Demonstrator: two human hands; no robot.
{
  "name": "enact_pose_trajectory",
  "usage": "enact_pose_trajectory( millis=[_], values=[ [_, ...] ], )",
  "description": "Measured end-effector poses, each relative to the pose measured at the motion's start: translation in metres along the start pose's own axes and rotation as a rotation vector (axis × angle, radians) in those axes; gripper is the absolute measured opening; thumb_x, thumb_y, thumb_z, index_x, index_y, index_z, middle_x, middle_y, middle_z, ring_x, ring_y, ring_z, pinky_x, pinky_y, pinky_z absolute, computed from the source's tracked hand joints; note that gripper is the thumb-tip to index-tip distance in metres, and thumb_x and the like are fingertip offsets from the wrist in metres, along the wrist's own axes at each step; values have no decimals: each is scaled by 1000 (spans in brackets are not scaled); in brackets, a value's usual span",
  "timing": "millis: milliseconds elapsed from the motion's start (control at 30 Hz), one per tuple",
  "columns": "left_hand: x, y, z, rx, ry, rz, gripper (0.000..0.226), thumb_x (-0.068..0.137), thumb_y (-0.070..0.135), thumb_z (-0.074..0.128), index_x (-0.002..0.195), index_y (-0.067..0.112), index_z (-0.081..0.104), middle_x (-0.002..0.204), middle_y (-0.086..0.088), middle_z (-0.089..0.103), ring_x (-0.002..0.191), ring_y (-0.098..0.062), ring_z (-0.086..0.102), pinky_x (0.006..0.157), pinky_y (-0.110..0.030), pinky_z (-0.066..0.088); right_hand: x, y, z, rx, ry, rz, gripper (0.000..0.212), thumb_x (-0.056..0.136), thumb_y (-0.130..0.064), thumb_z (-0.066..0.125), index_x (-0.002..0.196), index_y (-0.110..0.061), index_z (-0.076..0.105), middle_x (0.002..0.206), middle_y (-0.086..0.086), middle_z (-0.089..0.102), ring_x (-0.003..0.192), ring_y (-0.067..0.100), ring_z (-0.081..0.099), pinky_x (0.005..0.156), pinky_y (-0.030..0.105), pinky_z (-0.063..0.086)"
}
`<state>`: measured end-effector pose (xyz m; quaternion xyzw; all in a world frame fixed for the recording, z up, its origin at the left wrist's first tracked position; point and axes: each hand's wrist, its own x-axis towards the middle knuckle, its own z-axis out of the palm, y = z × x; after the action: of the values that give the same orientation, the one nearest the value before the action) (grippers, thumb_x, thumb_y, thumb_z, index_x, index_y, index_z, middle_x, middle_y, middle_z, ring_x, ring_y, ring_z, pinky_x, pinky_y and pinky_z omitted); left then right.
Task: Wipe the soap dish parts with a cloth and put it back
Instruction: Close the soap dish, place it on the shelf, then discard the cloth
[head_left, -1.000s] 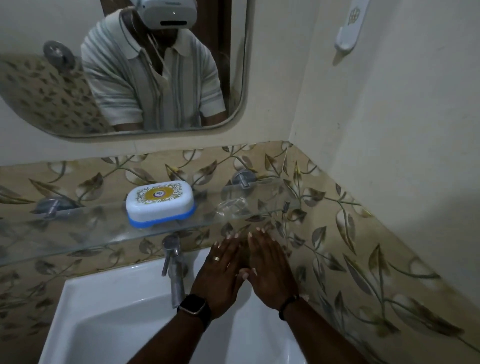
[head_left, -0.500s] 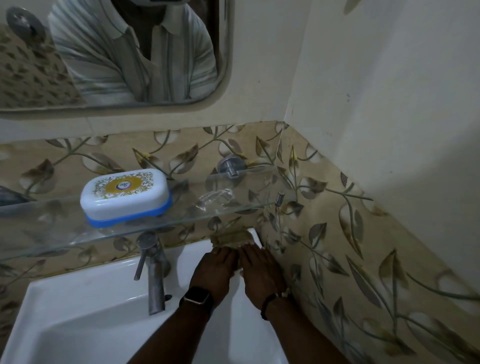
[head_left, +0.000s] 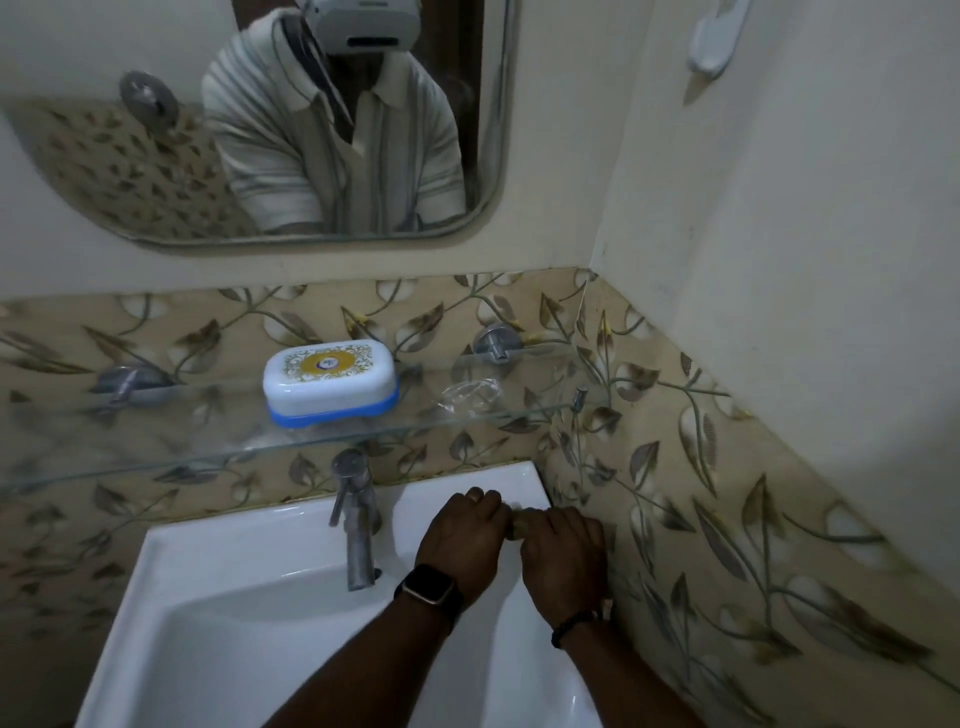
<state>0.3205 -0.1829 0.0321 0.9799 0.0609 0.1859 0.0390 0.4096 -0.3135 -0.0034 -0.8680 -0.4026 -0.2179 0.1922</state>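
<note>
A white soap dish (head_left: 330, 378) with a yellow patterned lid and a blue base stands shut on the glass shelf (head_left: 208, 451), above and to the left of my hands. My left hand (head_left: 462, 538) and my right hand (head_left: 563, 558) rest side by side on the back right corner of the white sink (head_left: 234, 597). Both have their fingers curled around a small tan cloth (head_left: 518, 524). Only a sliver of it shows between them. A watch sits on my left wrist and a dark band on my right.
A metal tap (head_left: 356, 525) stands just left of my hands. A crumpled clear wrapper (head_left: 470, 397) lies on the shelf right of the dish. The tiled wall (head_left: 701, 493) is close on the right. Above hangs a mirror (head_left: 260, 130), with a white holder (head_left: 714, 39) on the right wall.
My hands lay flat with fingers stretched a second ago; now they are curled into fists around the cloth on the sink corner. The soap dish has not moved.
</note>
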Motion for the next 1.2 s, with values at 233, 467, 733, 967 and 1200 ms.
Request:
enact_pose_trajectory(
  millis=[233, 467, 733, 967, 1200],
  values=[
    [-12, 8, -97, 14, 245, -75, 25, 78, 8, 44, 91, 11, 66, 87, -10, 63, 72, -30, 57, 61, -36, 42, 33, -49, -72, 49, 387, -57, 23, 81, -11, 52, 98, -9, 69, 85, 13, 67, 77, 34, 61, 68, 40, 46],
    [-90, -55, -204, 231, 533, -146, 13, 81, 5, 61, 91, 7, 69, 82, -15, 64, 71, -34, 56, 62, -42, 41, 87, -179, -117, 212, 514, -379, 28, 78, -7, 55, 102, -10, 71, 88, 14, 67, 79, 38, 60, 70, 44, 47],
    [-261, -146, -313, 473, 634, -507, 19, 81, 6, 65, 99, 4, 70, 91, -15, 68, 75, -35, 59, 64, -42, 47, 83, -403, -131, 449, 524, -733, 29, 77, -6, 64, 105, -13, 70, 93, 10, 68, 82, 35, 59, 68, 41, 42],
    [-407, -186, -343, 546, 577, -756, 21, 79, 12, 70, 99, 5, 69, 92, -13, 67, 78, -34, 58, 66, -42, 48, 29, -545, -110, 518, 400, -933, 24, 85, -14, 63, 109, -16, 68, 97, 10, 66, 88, 35, 56, 69, 42, 40],
    [-483, -214, -319, 427, 472, -951, 27, 74, 15, 79, 99, 8, 70, 91, -12, 66, 77, -32, 57, 65, -39, 43, -14, -605, -69, 516, 138, -1050, 28, 83, -18, 70, 110, -18, 65, 99, 7, 64, 92, 32, 54, 78, 46, 43]
  ],
)
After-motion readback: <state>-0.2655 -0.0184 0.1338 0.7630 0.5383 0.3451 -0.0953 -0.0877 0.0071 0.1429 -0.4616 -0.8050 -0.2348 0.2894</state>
